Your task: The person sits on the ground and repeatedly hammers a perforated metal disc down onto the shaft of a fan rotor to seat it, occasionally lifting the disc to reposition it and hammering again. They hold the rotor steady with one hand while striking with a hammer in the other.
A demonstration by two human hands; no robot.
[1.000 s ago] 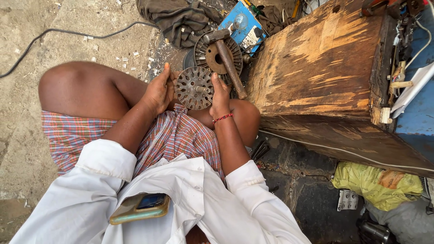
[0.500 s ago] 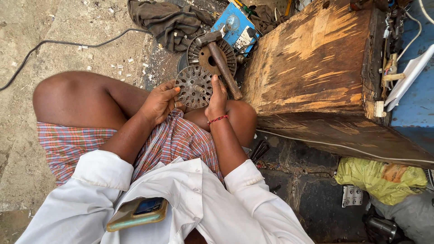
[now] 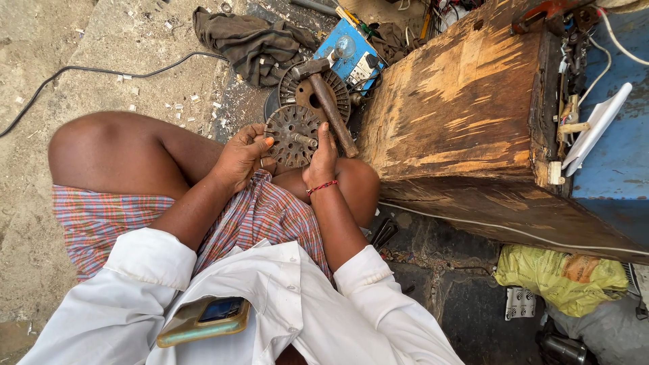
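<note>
Both hands have kept their grip on the round part while the view has drifted a little, so the wooden bench now sits further toward the right and more of the ground shows on the left than half a second ago. The left hand [image 3: 242, 157] curls its fingers around the left rim of the round metal disc [image 3: 291, 134], a rusty perforated piece with a short shaft at its centre, held over the person's lap between the knees. The right hand [image 3: 322, 161] grips the disc's right rim, with the thumb pointing up along its edge; a red thread bracelet [image 3: 320, 187] circles that wrist. Just beyond the disc, on the ground, a second ribbed metal ring [image 3: 337, 86] lies flat with a hammer [image 3: 328, 101] resting across it, the hammer's wooden handle slanting down toward the right hand. A blue box-shaped device [image 3: 351, 55] stands behind the ring, and a dark crumpled cloth [image 3: 247, 40] lies to its left. A black cable [image 3: 101, 71] snakes across the bare ground at the upper left. The worn wooden bench [image 3: 460, 128] fills the right side, its near corner just beside the person's right knee. A phone [image 3: 206, 319] sticks out of the white shirt's pocket.
</note>
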